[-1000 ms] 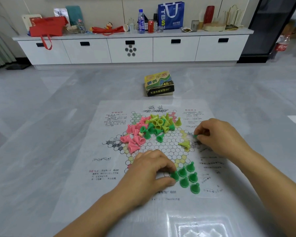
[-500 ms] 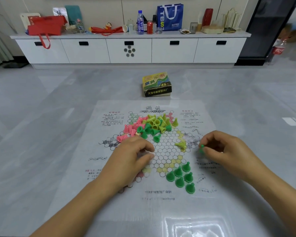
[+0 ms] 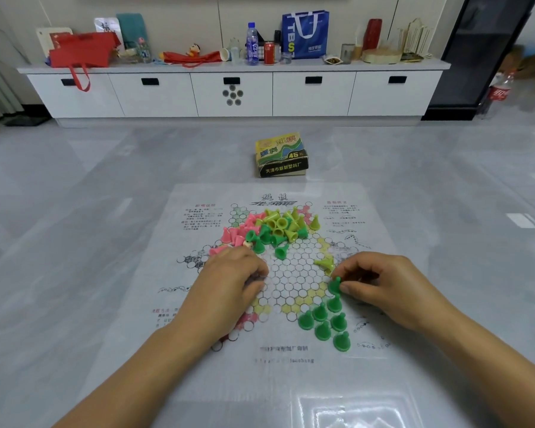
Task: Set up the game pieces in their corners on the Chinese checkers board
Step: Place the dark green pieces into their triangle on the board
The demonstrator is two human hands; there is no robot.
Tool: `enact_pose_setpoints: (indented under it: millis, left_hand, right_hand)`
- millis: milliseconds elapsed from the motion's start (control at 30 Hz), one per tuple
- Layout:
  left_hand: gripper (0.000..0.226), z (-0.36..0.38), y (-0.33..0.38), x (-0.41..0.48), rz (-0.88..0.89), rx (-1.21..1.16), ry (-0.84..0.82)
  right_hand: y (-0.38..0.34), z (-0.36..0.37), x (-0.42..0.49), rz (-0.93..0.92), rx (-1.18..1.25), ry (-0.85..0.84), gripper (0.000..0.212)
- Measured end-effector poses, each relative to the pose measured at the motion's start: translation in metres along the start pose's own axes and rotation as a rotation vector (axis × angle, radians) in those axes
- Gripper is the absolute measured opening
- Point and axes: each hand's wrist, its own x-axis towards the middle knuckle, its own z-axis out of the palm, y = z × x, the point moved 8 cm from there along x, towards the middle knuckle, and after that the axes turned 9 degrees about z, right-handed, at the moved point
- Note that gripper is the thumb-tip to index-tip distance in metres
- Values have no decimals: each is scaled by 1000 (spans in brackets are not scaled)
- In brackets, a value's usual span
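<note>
While looking down over the Chinese checkers board (image 3: 291, 384) (a thin printed sheet, flat on the grey floor (image 3: 74, 211)), seeing the right hand (image 3: 386, 288) with thumb and forefinger pinched on one green piece (image 3: 335, 285), other fingers loosely curled. Holding it upright just at the far end of the green cluster (image 3: 323, 330), in the near-right corner of the star. Counting six greens standing there, packed close in rows. Can't tell about contact between the held one and the sheet.

Over on the other side, finding the left hand (image 3: 229, 288) knuckles up on the board's left part, fingers curled under, right by the pink edge of the pile. Can't make out anything inside that curl, can't rule it out either, so not calling it.

Further up the board, spotting the mixed pile (image 3: 272, 230) of pink, yellow and green pieces, mostly tipped over and heaped across the far points. Also noticing one yellow piece (image 3: 325, 263) lying on its side alone, between the pile and the right hand, and one green stray (image 3: 281, 251) tipped over just below the pile.

Beyond the sheet, seeing the game box (image 3: 281, 156) on the floor, well apart from the pieces. At the back, got a long white cabinet (image 3: 229, 94) with a blue tote bag (image 3: 305, 34), a red bag (image 3: 81, 50), a water bottle (image 3: 251, 44) and a red can (image 3: 269, 53) on top.
</note>
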Motion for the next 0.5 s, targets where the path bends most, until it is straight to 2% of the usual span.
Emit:
enact_pose_setpoints:
  millis: [167, 400, 500]
  left_hand:
    - [12, 1, 0, 1, 3, 4, 2]
    - [29, 0, 2, 6, -1, 10, 47]
    - [32, 2, 7, 10, 72, 99, 70]
  right_hand:
    - [1, 2, 2, 12, 54, -15, 18]
    - [1, 4, 4, -3, 52, -30, 22]
    - [3, 5, 5, 4, 47, -42, 22]
